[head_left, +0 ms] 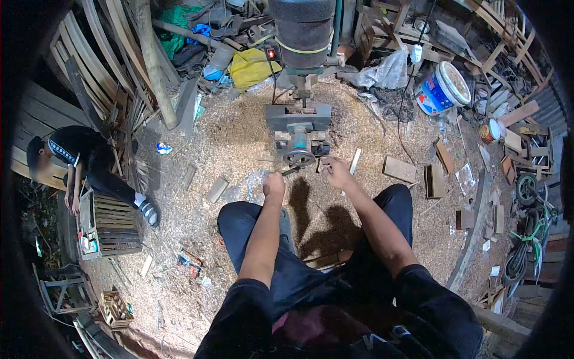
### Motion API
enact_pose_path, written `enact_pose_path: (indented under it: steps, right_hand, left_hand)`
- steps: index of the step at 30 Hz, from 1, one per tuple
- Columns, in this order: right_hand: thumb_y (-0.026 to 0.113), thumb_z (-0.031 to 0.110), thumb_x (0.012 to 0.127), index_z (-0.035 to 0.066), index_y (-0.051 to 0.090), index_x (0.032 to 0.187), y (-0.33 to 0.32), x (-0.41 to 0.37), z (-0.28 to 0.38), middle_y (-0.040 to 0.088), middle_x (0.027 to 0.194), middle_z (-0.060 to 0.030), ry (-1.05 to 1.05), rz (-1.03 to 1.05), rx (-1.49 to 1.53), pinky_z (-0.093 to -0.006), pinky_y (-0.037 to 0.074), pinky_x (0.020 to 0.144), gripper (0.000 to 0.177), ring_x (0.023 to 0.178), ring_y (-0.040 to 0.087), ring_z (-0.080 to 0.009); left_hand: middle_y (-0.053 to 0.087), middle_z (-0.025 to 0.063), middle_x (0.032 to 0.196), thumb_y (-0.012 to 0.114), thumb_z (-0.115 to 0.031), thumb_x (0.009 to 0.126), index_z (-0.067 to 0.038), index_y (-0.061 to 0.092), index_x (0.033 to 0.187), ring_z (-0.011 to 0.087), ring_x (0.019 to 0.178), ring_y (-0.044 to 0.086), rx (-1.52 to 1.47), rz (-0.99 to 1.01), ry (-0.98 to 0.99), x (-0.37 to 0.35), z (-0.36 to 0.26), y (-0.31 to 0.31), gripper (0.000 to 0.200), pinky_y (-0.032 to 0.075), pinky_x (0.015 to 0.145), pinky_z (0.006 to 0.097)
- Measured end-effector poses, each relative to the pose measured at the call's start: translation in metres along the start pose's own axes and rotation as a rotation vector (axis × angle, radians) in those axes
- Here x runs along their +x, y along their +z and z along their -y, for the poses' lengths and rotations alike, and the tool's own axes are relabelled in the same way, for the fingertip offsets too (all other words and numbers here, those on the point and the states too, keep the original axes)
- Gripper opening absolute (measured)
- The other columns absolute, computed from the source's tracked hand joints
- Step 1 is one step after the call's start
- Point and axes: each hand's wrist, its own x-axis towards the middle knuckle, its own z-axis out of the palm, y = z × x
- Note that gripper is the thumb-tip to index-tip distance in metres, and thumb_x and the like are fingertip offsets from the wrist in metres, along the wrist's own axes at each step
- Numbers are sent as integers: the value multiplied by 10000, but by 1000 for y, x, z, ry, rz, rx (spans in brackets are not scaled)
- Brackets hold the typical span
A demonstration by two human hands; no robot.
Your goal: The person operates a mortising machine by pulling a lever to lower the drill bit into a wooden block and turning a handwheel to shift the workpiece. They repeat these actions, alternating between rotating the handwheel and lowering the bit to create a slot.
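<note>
In front of my knees stands a woodworking machine with a grey metal table (pixel 298 118) and a round handwheel (pixel 298 157) below it. My left hand (pixel 274 185) is closed in a fist left of the wheel, around the end of a dark handle (pixel 291 171). To the wheel's right, my right hand (pixel 336 174) has its fingers curled together beside the machine's lower part. What those fingers grip is too small to make out. A piece of wood (pixel 304 103) shows at the machine's table, beneath the large dark cylindrical housing (pixel 304 36).
Wood shavings cover the floor (pixel 233 131). Wood blocks (pixel 399 169) lie to the right, near a white-and-blue bucket (pixel 441 90). A person (pixel 89 158) sits at the left by a slatted crate (pixel 113 224). A small green bicycle (pixel 529 233) stands far right. A cable (pixel 399 125) trails across the floor.
</note>
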Motion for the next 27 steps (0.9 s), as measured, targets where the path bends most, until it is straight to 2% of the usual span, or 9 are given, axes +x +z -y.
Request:
enact_pose_path:
  steps: [5,10,13,14,15,16,17,20,27]
  right_hand:
    - [607,134,831,4,667,997,-12,14,1,669,967,-229,-22,-98,144,-427,501,875,220,943,635,-394]
    - [618,201,881,-13,663,1041,-69,80,22,694,961,-201,-41,-291,270,-388,515,793,271,902,673,-305]
    - [623,274,921,-13,657,1068,-128,141,54,700,962,-186,-55,-350,508,-372,513,789,324,896,676,-268]
    - [628,267,926,-17,650,1092,-144,176,51,703,963,-178,-225,-480,338,-361,507,809,330,910,670,-249]
    - [640,281,924,-24,646,1111,-170,183,87,702,979,-162,-220,-485,487,-350,498,839,357,938,656,-228]
    - [640,313,929,-38,630,1146,-186,214,88,693,1025,-167,-245,-563,397,-338,488,868,413,969,640,-219]
    - [632,359,933,-58,604,1181,-204,232,107,675,1094,-189,-227,-557,538,-334,480,890,487,1018,635,-242]
    - [578,487,933,-69,522,1290,-257,268,159,608,1229,-241,-92,-533,530,-373,395,1022,663,1202,548,-301]
    - [600,660,828,-97,428,1380,-315,299,230,465,1398,-282,-140,-474,497,-424,309,1102,953,1320,429,-355]
  left_hand:
    - [674,249,1025,654,-257,847,-60,703,1023,434,967,641,-176,53,-11,-5,-16,-42,269,521,872,485]
    - [646,262,1130,637,-180,870,24,645,1154,419,1089,611,-601,-524,374,25,-46,-137,350,476,969,464]
    - [509,260,1338,630,-227,891,47,504,1312,414,1257,479,-581,-865,549,57,-82,-221,517,389,1044,471]
    - [448,253,1411,635,-239,892,49,446,1369,404,1315,422,-571,-945,555,61,-97,-255,588,344,1084,472]
    - [413,255,1437,648,-236,887,33,409,1399,408,1336,392,-617,-1004,626,62,-112,-289,626,322,1102,465]
    - [378,257,1463,660,-233,882,18,373,1429,413,1358,363,-663,-1064,701,64,-127,-319,667,300,1120,458]
    - [378,248,1465,664,-242,878,7,368,1435,411,1359,361,-613,-1111,748,68,-140,-341,678,298,1120,460]
    - [409,209,1449,673,-267,864,-40,398,1423,406,1363,353,-464,-1160,804,77,-173,-382,663,285,1121,481]
    - [457,193,1368,683,-214,842,-54,485,1311,428,1342,358,-550,-1232,836,100,-193,-376,533,291,1120,506]
